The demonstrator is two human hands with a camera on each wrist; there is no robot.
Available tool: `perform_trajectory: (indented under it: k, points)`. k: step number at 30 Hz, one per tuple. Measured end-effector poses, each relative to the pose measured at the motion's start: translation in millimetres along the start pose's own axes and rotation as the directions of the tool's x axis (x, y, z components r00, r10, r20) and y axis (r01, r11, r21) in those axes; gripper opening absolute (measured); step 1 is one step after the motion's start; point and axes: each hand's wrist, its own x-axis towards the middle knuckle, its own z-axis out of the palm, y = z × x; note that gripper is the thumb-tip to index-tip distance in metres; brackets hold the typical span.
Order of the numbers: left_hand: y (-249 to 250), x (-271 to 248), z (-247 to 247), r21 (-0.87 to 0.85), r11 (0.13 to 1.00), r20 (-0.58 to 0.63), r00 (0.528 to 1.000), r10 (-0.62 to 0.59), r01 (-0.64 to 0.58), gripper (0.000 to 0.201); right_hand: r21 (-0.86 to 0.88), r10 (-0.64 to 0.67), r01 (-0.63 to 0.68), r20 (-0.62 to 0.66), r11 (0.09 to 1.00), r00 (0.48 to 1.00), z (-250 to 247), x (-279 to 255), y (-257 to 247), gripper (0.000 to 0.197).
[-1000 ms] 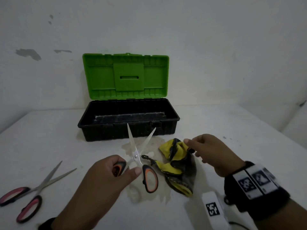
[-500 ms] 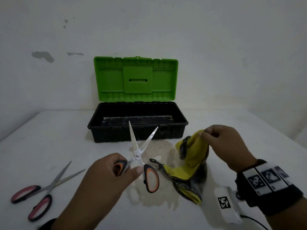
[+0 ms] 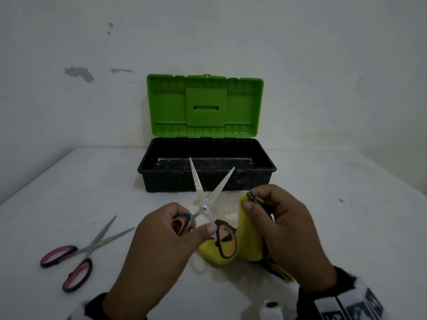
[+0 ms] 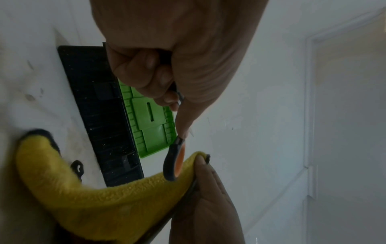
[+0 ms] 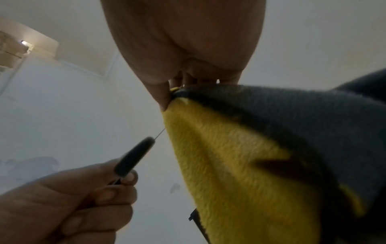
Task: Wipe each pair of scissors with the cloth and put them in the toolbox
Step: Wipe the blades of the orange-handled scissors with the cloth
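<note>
My left hand (image 3: 182, 227) grips the orange-and-black scissors (image 3: 209, 212) by one handle, blades spread and pointing up towards the toolbox; the free orange handle (image 4: 176, 161) hangs against the cloth. My right hand (image 3: 261, 204) pinches the top edge of the yellow-and-grey cloth (image 3: 250, 239), lifted just right of the scissors with its lower end on the table. The cloth (image 5: 240, 165) hangs from my right thumb and fingers. A second pair, pink-handled scissors (image 3: 78, 257), lies open on the table at the left. The black toolbox (image 3: 208, 179) stands behind, its green lid (image 3: 205, 105) raised.
The white table (image 3: 346, 215) runs to a white wall behind the toolbox. A damp patch (image 3: 231, 214) marks the table under my hands. Both wrists carry bands with printed markers (image 3: 351, 306).
My right hand has lifted the cloth off the table and brought it left, close against the scissors. The left hand keeps the scissors raised, a little higher.
</note>
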Motion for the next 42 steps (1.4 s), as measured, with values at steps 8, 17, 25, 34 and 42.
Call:
perform_trajectory:
  k: [8,17,25,34,42]
  points:
    - [3.5,-0.6,0.4,0.118,0.993,-0.026,1.0,0.015,-0.012,0.036,0.167,0.099,-0.102,0.024,0.981,0.995,29.6,-1.2,-20.7,0.016]
    - [4.2,-4.8,-1.0,0.185,0.981,0.022,0.999,0.049,-0.052,0.038,0.055,0.182,-0.176,-0.12,0.983,0.976,43.1,0.2,-19.8,0.018]
    - [-3.2,-2.4,-3.0,0.116,0.99,0.032,0.997,0.076,-0.079,0.04,0.046,0.218,-0.213,-0.143,0.976,0.966,40.2,1.9,-17.3,0.023]
    - [-10.0,2.8,-5.6,-0.009,0.994,0.069,0.991,0.113,-0.113,0.039,0.034,0.221,-0.219,-0.192,0.975,0.956,34.9,5.6,-13.0,0.024]
    - [-14.7,7.3,-5.5,-0.048,0.993,0.105,0.988,0.117,-0.112,0.038,0.073,0.243,-0.233,-0.184,0.97,0.952,31.6,7.7,-10.9,0.025]
